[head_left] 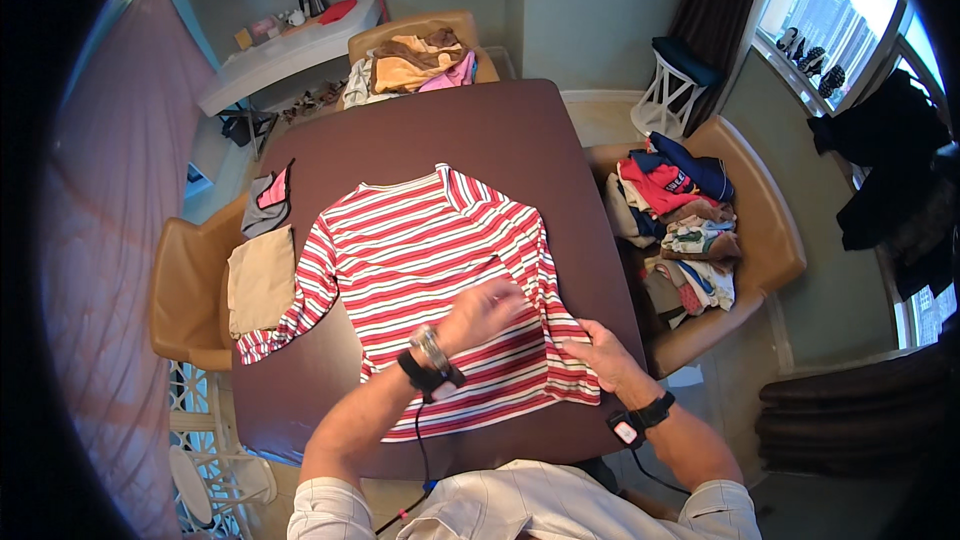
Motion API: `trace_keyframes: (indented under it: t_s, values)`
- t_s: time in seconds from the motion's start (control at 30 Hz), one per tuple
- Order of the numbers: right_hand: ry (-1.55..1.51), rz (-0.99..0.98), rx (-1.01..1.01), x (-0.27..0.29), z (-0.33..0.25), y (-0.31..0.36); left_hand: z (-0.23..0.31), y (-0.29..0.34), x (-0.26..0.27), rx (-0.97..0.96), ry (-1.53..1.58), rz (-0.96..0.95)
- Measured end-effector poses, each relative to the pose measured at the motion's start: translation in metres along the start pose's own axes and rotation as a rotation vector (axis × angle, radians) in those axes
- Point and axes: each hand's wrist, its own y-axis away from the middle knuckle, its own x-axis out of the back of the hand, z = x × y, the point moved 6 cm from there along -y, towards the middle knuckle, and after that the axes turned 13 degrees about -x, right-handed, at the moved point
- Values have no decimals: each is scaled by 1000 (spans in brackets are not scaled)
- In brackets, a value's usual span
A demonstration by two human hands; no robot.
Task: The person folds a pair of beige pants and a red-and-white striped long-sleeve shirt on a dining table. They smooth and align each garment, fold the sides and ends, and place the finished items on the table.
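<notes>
A red, white and dark striped long-sleeved shirt [420, 260] lies spread on the brown-covered table [350, 145]. Its left sleeve stretches out toward the table's left edge, while the right sleeve and side are folded inward over the body. My right hand [608, 358] is closed at the folded right edge, thumb and fingers on the striped cloth. Over the middle of the shirt is my left hand [482, 316]; its fingers are bent and blurred, and I cannot tell whether they touch the fabric. Both wrists wear dark straps with small devices.
A folded beige cloth [262, 280] and a grey-pink garment [268, 202] lie at the table's left. Tan chairs surround it; the right one [780, 240] holds piled clothes [680, 210], the far one more clothes [420, 62]. A white shelf [290, 52] stands far left.
</notes>
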Motion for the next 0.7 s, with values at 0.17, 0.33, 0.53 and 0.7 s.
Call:
trace_keyframes:
  t_s: [0.17, 0.33, 0.53, 0.7]
  values:
    - [215, 155, 68, 10, 1, 7, -128, -40, 92, 347, 19, 414]
    - [280, 112, 33, 11, -2, 16, -188, -72, 146, 575, 294, 572]
    - [414, 101, -17, 17, 1, 21, -197, -118, 154, 737, -172, 161]
    - [495, 130, -23, 14, -11, 27, -220, -121, 160, 637, 3, 237]
